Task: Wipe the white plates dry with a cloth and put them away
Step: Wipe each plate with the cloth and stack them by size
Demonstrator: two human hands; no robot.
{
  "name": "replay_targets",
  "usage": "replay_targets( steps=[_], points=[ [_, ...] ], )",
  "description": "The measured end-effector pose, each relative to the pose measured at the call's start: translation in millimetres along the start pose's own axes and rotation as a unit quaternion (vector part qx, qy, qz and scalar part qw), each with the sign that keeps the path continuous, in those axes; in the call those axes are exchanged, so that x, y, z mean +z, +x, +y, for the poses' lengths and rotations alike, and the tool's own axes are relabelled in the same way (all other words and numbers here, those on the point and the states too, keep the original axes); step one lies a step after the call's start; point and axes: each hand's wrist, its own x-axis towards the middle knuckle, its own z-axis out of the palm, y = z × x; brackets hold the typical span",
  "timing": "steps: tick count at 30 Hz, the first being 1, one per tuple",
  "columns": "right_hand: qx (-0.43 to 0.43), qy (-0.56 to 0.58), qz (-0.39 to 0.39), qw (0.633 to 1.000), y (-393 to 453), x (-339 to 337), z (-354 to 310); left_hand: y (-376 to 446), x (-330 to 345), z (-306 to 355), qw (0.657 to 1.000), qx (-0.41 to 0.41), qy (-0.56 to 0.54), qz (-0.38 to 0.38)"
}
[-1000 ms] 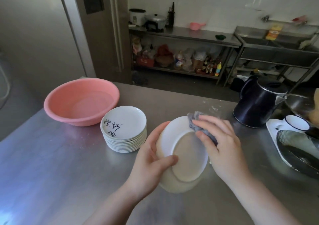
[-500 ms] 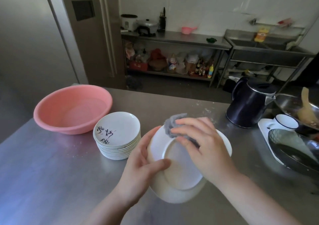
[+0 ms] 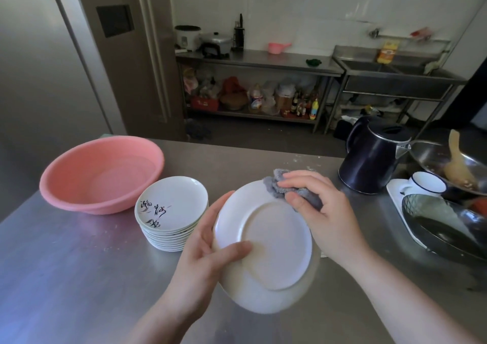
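A white plate (image 3: 266, 240) is held tilted above the bench's (image 3: 66, 277) near edge, gripped by the left hand (image 3: 208, 251), while a grey cloth (image 3: 287, 190) is pinched against its rim by the right hand's (image 3: 324, 211) fingers. A plate stack (image 3: 171, 211) and pink basin (image 3: 101, 173) are set to the left; a dark kettle (image 3: 371, 156) is found at the far right edge.

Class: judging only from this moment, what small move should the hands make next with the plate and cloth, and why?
Probably sweep the grey cloth down around the rim. The right hand presses it only against the upper right edge of the white plate, whose underside faces up, while the left hand grips the opposite edge. The rest looks unwiped, so stacking seems premature.
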Motion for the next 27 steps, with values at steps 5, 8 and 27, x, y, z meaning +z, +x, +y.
replay_targets(
  steps=[5, 8, 27],
  points=[
    [0.0, 0.047, 0.067, 0.997, 1, -1, 0, 4, 2, 8, 1.0, -0.013, -0.01, -0.025],
    [0.007, 0.044, 0.075, 0.996, 1, -1, 1, 5, 4, 9, 1.0, 0.001, -0.005, -0.023],
    [-0.098, -0.114, -0.009, 0.989, 14, 3, 7, 9, -1, 2, 1.0, -0.001, -0.002, -0.007]
  ],
)
